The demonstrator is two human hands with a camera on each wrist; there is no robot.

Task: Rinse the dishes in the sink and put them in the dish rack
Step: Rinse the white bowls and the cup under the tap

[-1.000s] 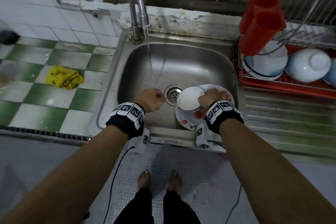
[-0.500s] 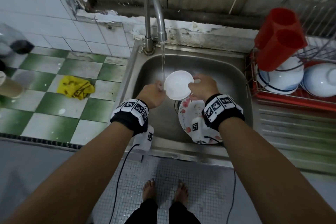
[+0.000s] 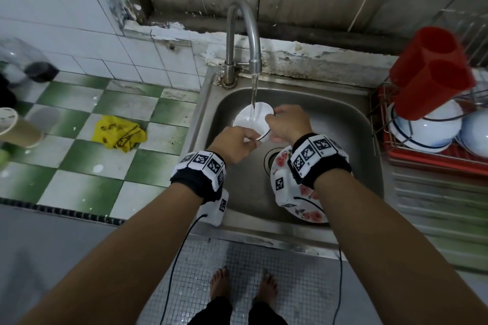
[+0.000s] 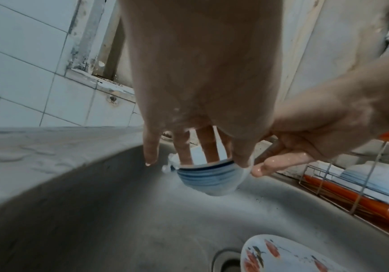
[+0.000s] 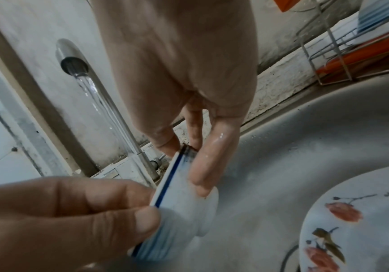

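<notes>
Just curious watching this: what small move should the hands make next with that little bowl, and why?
Probably turn the small bowl under the faucet stream. Both the left hand and right hand hold its rim, and water strikes only one spot inside.

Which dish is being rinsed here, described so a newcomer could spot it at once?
Start at the steel sink and follow the water from the tap down. It lands in a small white bowl held above the basin by the left hand and right hand. Unlike the flowered plate lying below, it is plain white inside with blue bands outside.
</notes>
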